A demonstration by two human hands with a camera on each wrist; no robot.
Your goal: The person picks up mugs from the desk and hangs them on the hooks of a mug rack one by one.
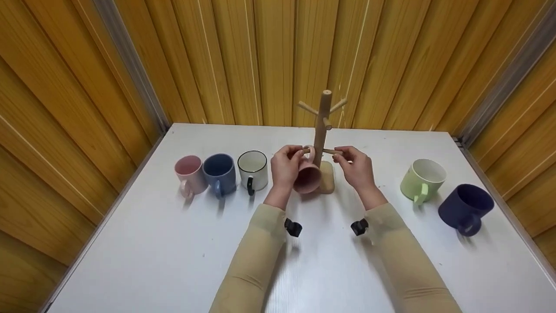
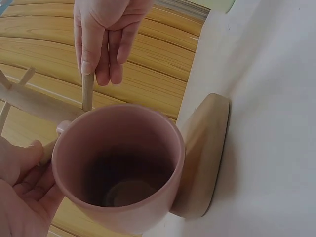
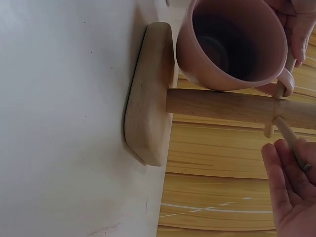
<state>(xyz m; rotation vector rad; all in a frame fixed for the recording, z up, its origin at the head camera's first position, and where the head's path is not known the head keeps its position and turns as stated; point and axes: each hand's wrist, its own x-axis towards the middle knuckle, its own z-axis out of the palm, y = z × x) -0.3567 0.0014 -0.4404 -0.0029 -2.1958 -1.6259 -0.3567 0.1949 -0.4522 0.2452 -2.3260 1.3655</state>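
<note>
A wooden mug tree (image 1: 321, 134) stands on the table with its base (image 3: 150, 94) flat. From its lower left peg (image 1: 306, 151) a pink mug (image 1: 307, 179) hangs by the handle, tilted, its mouth facing me. My left hand (image 1: 284, 168) pinches the outer end of that peg, just beside the mug's handle. On the other side of the post, my right hand (image 1: 357, 168) pinches the lower right peg (image 1: 332, 151) between thumb and fingers. The left wrist view shows the hanging mug (image 2: 118, 163) with nothing inside. Three upper pegs hold no mugs.
Left of the mug tree stand another pink mug (image 1: 191, 174), a blue mug (image 1: 220, 176) and a white mug (image 1: 254, 174) with a black handle. A light green mug (image 1: 421, 180) and a dark blue mug (image 1: 464, 208) stand at the right. Wood-patterned walls (image 1: 273, 65) surround the white table (image 1: 165, 256).
</note>
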